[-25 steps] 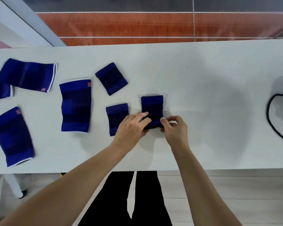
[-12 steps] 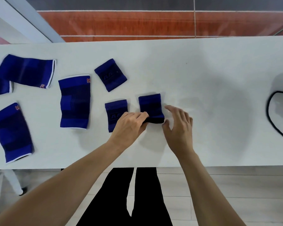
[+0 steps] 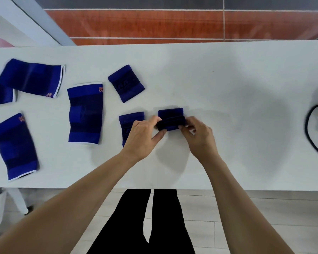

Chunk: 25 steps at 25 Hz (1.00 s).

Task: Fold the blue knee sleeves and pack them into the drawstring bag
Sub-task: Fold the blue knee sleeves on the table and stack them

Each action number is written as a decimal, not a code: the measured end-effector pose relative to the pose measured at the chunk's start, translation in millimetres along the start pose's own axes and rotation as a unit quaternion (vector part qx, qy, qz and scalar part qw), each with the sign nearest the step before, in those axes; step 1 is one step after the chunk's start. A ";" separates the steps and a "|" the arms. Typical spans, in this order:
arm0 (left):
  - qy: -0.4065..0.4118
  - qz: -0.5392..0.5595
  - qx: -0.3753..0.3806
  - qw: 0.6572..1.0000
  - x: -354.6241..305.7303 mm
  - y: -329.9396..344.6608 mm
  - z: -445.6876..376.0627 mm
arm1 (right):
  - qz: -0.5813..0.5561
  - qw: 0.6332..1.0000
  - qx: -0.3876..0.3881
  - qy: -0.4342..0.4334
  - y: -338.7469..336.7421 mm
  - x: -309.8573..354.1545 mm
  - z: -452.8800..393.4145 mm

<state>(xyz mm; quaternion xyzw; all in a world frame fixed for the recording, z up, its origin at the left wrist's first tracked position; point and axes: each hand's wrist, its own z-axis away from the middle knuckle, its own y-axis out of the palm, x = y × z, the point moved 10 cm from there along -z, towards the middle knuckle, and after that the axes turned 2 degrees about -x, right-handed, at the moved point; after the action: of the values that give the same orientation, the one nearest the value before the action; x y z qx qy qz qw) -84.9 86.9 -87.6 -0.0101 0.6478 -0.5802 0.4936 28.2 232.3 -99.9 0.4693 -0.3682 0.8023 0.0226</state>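
Broadly, a long white table (image 3: 228,92) carries everything, its right end taken by what I take to be the drawstring bag (image 3: 314,129), of which only a loop of black cord shows, set well apart from the work. Four unfolded knee sleeves (image 3: 84,113) lie flat across the left side, probably spread out so each can be taken in turn. Two folded sleeves (image 3: 126,83) sit nearer the centre, likely parked there until packing. At the middle, the sleeve being folded (image 3: 171,119) is pinched at both ends: the left hand (image 3: 143,136) grips its left end and the right hand (image 3: 198,136) its right, lifting the near edge to turn it over. Folding is about half done, nothing packed.
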 end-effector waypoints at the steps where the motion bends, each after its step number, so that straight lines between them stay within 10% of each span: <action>1: -0.026 0.022 -0.007 0.999 4.5 -0.9 -3.8 | -0.013 1.000 -0.006 0.023 -0.1 -1.0 -2.3; 14: -0.084 -0.105 -0.104 0.985 0.5 -3.2 -42.1 | 0.061 0.994 -0.075 0.048 9.8 13.9 -19.9; 21: 0.149 -0.221 -0.196 0.944 -34.4 1.8 -30.6 | 0.173 0.972 -0.161 -0.003 8.5 19.6 -17.7; 25: 0.143 -0.211 -0.176 0.951 -23.9 9.4 -15.6 | 0.241 0.944 -0.202 -0.101 7.8 29.1 -9.4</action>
<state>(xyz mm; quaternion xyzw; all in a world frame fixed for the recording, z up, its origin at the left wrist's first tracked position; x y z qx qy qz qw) -77.5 115.6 -82.2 -0.1503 0.7863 -0.5436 0.2522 2.1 223.3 -84.7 0.4305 -0.6246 0.6415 -0.1142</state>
